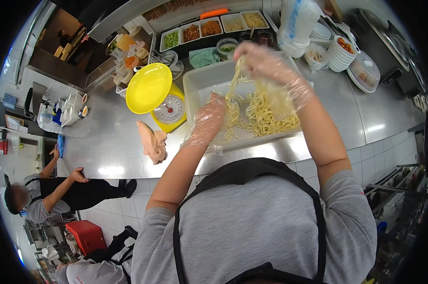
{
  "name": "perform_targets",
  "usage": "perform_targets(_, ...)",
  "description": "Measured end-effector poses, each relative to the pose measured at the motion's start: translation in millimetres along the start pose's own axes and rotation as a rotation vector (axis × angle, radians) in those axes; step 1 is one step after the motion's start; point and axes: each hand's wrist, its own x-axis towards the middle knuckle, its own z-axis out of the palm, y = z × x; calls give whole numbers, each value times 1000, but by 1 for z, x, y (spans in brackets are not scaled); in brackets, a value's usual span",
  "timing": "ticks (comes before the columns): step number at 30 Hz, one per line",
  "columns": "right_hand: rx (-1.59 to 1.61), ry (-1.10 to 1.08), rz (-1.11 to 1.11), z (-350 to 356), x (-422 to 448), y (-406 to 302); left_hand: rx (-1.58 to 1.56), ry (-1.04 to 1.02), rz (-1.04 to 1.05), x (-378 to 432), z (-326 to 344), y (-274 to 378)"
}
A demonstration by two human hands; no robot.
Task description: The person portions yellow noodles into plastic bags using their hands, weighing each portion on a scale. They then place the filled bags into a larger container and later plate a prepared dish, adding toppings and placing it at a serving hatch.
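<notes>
Both of my hands wear clear plastic gloves over a white plastic tub. My left hand is low in the tub's left part, closed on a bunch of yellow noodles. Above the tub's back part, my right hand is blurred and grips the upper end of noodle strands that hang down towards my left hand. A larger heap of noodles lies in the right part of the tub, under my right forearm. Left of the tub stands a yellow kitchen scale with a round yellow pan.
A beige cloth lies before the scale. Behind are a green cloth, topping containers and squeeze bottles. Stacked white bowls and a lidded container stand right. A co-worker is at the counter's left end; another person is lower left.
</notes>
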Motion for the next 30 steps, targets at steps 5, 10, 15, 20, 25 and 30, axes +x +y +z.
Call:
perform_targets(5, -28, 407, -476, -21, -21, -88, -11, -5, -37, 3, 13, -10)
perform_targets(10, -240, -176, 76, -51, -27, -67, -321, 351, 129, -2, 3, -32)
perform_targets(15, -748, -220, -134, 10, -27, 11, -656, 323, 177, -16, -37, -37)
perform_targets(20, -687, -239, -30, 62, -7, 40, -811, 348, 124, -19, -32, -37)
perform_targets(25, -845, -312, 151, 38, -1, 8, -899, 304, 73, -23, -29, -47)
perform_targets(30, -566, -247, -6, 27, 4, -47, -1129, 169, 16, -27, -43, -26)
